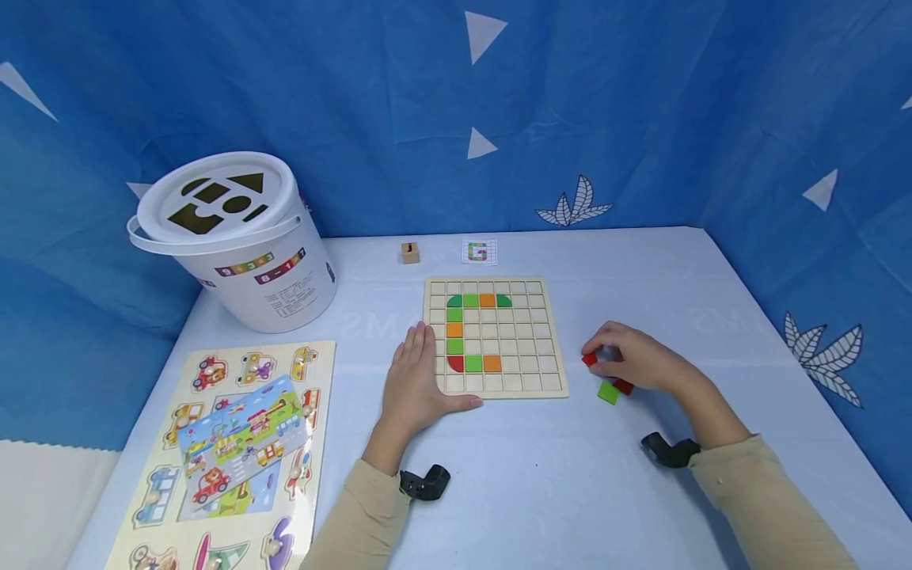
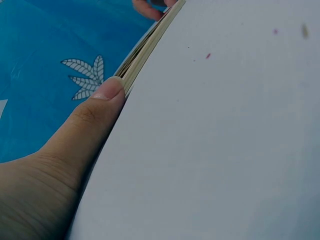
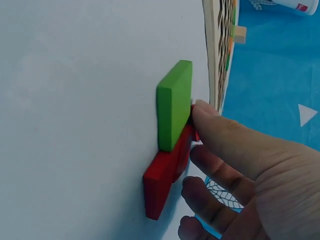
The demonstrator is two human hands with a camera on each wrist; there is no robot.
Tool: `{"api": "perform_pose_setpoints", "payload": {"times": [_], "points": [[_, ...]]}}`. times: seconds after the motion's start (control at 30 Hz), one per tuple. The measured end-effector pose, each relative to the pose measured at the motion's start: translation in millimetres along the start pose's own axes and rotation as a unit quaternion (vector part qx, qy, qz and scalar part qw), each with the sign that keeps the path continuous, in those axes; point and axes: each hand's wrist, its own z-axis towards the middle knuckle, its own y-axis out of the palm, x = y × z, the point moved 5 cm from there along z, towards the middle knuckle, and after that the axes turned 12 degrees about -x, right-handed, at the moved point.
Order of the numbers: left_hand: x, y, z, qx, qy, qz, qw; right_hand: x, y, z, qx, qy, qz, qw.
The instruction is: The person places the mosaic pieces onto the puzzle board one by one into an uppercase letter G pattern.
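Note:
A wooden grid board (image 1: 513,338) lies mid-table, with green, orange and red tiles set in a C-like shape on its left part. My left hand (image 1: 416,388) rests at the board's near left corner, fingers straight along the left side. Its thumb (image 2: 100,102) touches the near edge. To the right of the board, my right hand (image 1: 637,358) pinches a small red tile (image 1: 589,359) between thumb and fingers; the thumb partly hides it in the right wrist view. Just below that hand lie a green square tile (image 3: 174,105) and another red tile (image 3: 160,182), touching or nearly so.
A pattern card (image 1: 480,252) and a small wooden cube (image 1: 409,253) lie behind the board. At the back left stands a white lidded bucket (image 1: 285,277). A vehicle puzzle board (image 1: 324,396) with picture cards (image 1: 242,435) on it lies at the left.

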Motion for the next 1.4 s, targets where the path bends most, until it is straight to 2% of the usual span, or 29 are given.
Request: {"api": "perform_pose_setpoints", "payload": {"times": [0.17,0.47,0.57,0.73,1.07,1.23,1.4], "points": [[0.4,-0.2,-0.3,0.003,0.001,-0.003,1.0000,2,2.0,2,0.021,-0.002,-0.009,1.000],[0.5,0.5,-0.2,0.003,0.002,0.004,1.0000,3,3.0,2,0.003,0.014,0.032,0.999],[0.6,0.5,0.0,0.003,0.002,0.004,1.0000,1,2.3,3,0.013,0.006,0.038,0.999],[0.1,0.9,0.5,0.004,0.002,0.003,1.0000,-18,5.5,11,0.029,-0.029,0.056,0.998],[-0.6,1.0,0.4,0.006,-0.001,0.008,1.0000,-70,25.6,42,-0.011,-0.069,0.069,0.995],[-0.4,0.4,0.4,0.009,-0.002,0.009,0.9999,-83,34.4,54,-0.020,-0.092,0.047,0.994],[0.5,-0.2,0.2,0.016,0.004,0.010,0.9998,-91,37.3,58,0.001,-0.114,0.002,0.993]]}}
